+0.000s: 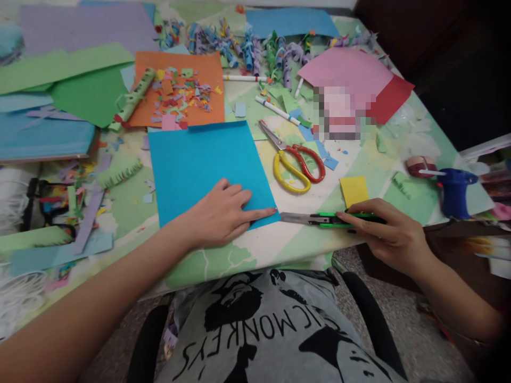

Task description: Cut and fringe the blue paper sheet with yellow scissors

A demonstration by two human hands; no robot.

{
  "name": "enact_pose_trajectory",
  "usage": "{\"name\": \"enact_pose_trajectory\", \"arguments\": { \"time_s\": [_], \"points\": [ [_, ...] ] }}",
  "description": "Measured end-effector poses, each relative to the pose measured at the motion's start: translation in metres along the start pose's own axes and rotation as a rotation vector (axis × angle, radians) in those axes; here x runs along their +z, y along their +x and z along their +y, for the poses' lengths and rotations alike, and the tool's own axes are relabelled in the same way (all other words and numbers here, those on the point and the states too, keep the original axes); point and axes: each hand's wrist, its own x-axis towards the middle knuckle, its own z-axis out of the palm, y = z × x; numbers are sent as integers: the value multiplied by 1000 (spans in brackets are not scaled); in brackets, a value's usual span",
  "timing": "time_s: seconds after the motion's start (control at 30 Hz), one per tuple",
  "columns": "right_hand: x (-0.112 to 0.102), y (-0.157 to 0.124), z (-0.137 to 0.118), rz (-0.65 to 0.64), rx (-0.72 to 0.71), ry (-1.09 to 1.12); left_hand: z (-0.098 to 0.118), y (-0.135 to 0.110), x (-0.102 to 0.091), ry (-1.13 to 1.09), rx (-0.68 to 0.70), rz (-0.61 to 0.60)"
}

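A bright blue sheet of paper lies on the table before me, its far edge folded over in part. My left hand rests on its near part, the index finger stretched out to the near right corner and the other fingers bent. In my right hand is a green and black utility knife, blade out and pointing left. The blade tip is at or very close to the paper's corner, close to my left fingertip; I cannot tell if they touch. Just beyond lie scissors with one yellow and one red handle.
Orange paper with scraps and a rolled green tube lies behind. Markers, a yellow paper square and pink paper are farther right. A blue glue gun stands at the right edge. Curled paper pieces line the back.
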Motion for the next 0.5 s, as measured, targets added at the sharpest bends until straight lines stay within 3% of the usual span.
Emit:
{"name": "enact_pose_trajectory", "arguments": {
  "time_s": [0.5],
  "points": [
    [5, 1, -10, 6, 14, -50, -4, 0, 3, -2, 41, 27]
  ]
}}
